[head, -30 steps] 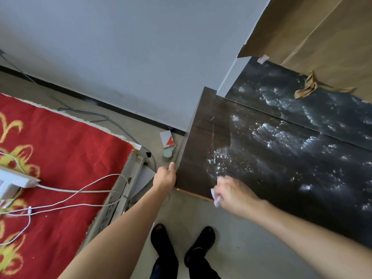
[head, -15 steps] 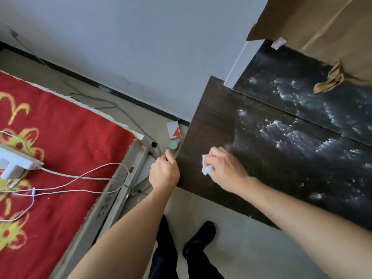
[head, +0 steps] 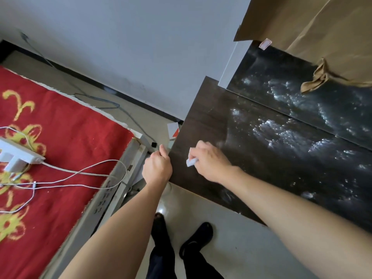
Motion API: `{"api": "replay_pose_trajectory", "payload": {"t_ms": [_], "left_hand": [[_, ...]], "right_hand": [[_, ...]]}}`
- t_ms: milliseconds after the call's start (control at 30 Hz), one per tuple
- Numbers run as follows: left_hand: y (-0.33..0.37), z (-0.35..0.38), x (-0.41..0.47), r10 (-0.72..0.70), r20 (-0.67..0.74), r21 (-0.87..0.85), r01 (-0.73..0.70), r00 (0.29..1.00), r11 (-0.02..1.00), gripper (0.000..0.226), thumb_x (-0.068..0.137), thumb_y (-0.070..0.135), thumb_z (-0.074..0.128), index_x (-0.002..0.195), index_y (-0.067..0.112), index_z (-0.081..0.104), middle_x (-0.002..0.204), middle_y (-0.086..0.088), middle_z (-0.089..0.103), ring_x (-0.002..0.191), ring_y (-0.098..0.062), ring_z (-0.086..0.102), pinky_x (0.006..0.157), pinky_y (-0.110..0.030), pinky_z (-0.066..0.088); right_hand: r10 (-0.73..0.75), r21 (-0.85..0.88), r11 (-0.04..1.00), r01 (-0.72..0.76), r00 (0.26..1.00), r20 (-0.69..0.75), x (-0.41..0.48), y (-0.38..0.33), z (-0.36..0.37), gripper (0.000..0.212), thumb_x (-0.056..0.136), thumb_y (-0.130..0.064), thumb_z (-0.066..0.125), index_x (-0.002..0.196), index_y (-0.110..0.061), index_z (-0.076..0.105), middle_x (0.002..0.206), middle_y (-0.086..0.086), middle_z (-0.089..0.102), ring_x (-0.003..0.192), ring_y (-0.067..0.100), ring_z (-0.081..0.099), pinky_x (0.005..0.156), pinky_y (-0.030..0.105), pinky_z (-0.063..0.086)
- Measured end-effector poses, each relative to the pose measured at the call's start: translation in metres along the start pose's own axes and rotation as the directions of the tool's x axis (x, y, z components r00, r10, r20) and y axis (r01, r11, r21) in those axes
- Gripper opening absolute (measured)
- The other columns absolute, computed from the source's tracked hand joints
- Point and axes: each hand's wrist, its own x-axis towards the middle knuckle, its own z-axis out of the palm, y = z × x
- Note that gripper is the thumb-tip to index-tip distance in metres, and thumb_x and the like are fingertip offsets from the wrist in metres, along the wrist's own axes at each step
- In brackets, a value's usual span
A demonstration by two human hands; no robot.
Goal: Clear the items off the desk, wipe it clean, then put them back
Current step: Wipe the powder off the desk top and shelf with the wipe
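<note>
Mid-wipe on the counter [head: 203, 121], a dark wood-grain top bare of items: left end dull and clean-looking, white speckled streaks across the middle and right. Just behind it, a glossier black ledge [head: 281, 77], streaked the same way, with a knotted tan cloth [head: 318, 79] at its back. To the left, apart from the counter, a bed under a red patterned blanket [head: 60, 121], carrying a white power strip [head: 20, 158] and loose white cables [head: 70, 170].

Right grip [head: 211, 162] curled round a small white wipe [head: 190, 162], pressing it to the counter near the left end. Shifted since a second ago: then at the near front edge, now further in toward the wall, along the same left strip. Left grip [head: 157, 170] curled on the counter's left edge, thumb up against the side, bracing; slid along that edge in step with the stroke.

Judged: clearing done, wiping partly done, putting back not yet begun. Left strip nearly covered by this pass, with the streaked stretch to the right still to do, so probably rightward strokes next. Small wipe against a broad top: many passes likely, with smearing rather than lifting a risk.
</note>
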Motion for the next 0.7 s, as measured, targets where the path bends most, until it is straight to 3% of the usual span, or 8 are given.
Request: {"api": "replay_pose_trajectory", "payload": {"t_ms": [133, 200, 267, 367, 433, 533, 600, 700], "left_hand": [[0.012, -0.008, -0.006, -0.03, 0.035, 0.05, 0.029, 0.999, 0.998, 0.053, 0.101, 0.041, 0.018, 0.107, 0.009, 0.06, 0.101, -0.013, 0.062, 0.086, -0.026, 0.055, 0.077, -0.036, 0.037], [0.016, -0.006, -0.01, -0.039, 0.037, 0.071, 0.036, 0.999, 0.997, 0.049, 0.102, 0.037, 0.017, 0.111, 0.009, 0.056, 0.104, -0.013, 0.062, 0.095, -0.03, 0.057, 0.078, -0.037, 0.037], [0.016, -0.001, -0.013, -0.052, -0.003, 0.063, 0.052, 0.999, 0.997, 0.055, 0.1, 0.042, 0.013, 0.11, 0.012, 0.058, 0.106, -0.013, 0.064, 0.098, -0.032, 0.059, 0.083, -0.039, 0.041], [0.016, 0.007, -0.015, -0.053, -0.067, 0.061, 0.057, 0.996, 0.997, 0.062, 0.098, 0.051, 0.012, 0.103, 0.014, 0.062, 0.099, -0.011, 0.066, 0.092, -0.031, 0.06, 0.084, -0.04, 0.042], [0.015, 0.009, -0.014, -0.038, -0.097, 0.058, 0.043, 0.995, 0.997, 0.062, 0.098, 0.052, 0.014, 0.103, 0.014, 0.062, 0.097, -0.011, 0.065, 0.092, -0.031, 0.06, 0.083, -0.04, 0.042], [0.013, 0.012, -0.012, -0.008, -0.156, 0.067, 0.019, 0.988, 0.998, 0.06, 0.098, 0.052, 0.016, 0.107, 0.017, 0.063, 0.096, -0.011, 0.067, 0.092, -0.032, 0.06, 0.08, -0.039, 0.041], [0.011, 0.015, -0.011, 0.001, -0.181, 0.082, 0.014, 0.983, 0.997, 0.057, 0.098, 0.052, 0.017, 0.106, 0.019, 0.064, 0.093, -0.01, 0.066, 0.09, -0.031, 0.06, 0.074, -0.037, 0.038], [0.01, 0.018, -0.009, 0.01, -0.205, 0.103, 0.012, 0.979, 0.995, 0.056, 0.098, 0.051, 0.019, 0.098, 0.017, 0.063, 0.083, -0.007, 0.062, 0.086, -0.03, 0.059, 0.071, -0.037, 0.035]], "right_hand": [[-0.084, -0.146, 0.983, 0.115, 0.975, 0.207, -0.078, 0.007, 0.022, 0.017, 0.087, -0.021, 0.053, 0.094, -0.011, 0.065, 0.098, 0.008, 0.049, 0.097, 0.027, 0.047, 0.068, 0.036, 0.039], [0.01, -0.211, 0.975, 0.075, 0.926, 0.377, -0.109, 0.012, 0.018, 0.021, 0.085, -0.018, 0.056, 0.098, -0.005, 0.065, 0.102, 0.011, 0.055, 0.099, 0.03, 0.052, 0.073, 0.037, 0.043], [0.093, -0.117, 0.992, -0.046, 0.893, 0.439, -0.111, 0.02, 0.002, 0.016, 0.081, -0.018, 0.06, 0.09, -0.009, 0.069, 0.098, 0.007, 0.064, 0.094, 0.03, 0.06, 0.071, 0.032, 0.045], [0.176, 0.032, 0.982, -0.188, 0.958, 0.226, -0.063, 0.042, -0.03, 0.008, 0.078, -0.022, 0.063, 0.077, -0.018, 0.07, 0.078, -0.005, 0.065, 0.082, 0.024, 0.064, 0.061, 0.023, 0.041], [0.218, 0.069, 0.974, -0.217, 0.976, 0.004, -0.011, 0.061, -0.054, 0.009, 0.082, -0.02, 0.06, 0.076, -0.021, 0.066, 0.084, 0.0, 0.061, 0.083, 0.026, 0.061, 0.064, 0.025, 0.037], [0.221, 0.014, 0.974, -0.227, 0.93, -0.294, 0.063, 0.08, -0.085, 0.013, 0.088, -0.013, 0.053, 0.09, -0.016, 0.065, 0.102, 0.01, 0.052, 0.088, 0.035, 0.056, 0.07, 0.035, 0.044], [0.141, -0.151, 0.966, -0.209, 0.919, -0.368, 0.099, 0.083, -0.097, 0.02, 0.088, -0.003, 0.051, 0.103, -0.008, 0.064, 0.113, 0.016, 0.049, 0.095, 0.038, 0.055, 0.077, 0.042, 0.049], [0.019, -0.373, 0.918, -0.133, 0.956, -0.294, 0.128, 0.083, -0.098, 0.026, 0.087, 0.005, 0.049, 0.109, -0.001, 0.06, 0.116, 0.017, 0.048, 0.108, 0.036, 0.049, 0.081, 0.042, 0.046]]}}
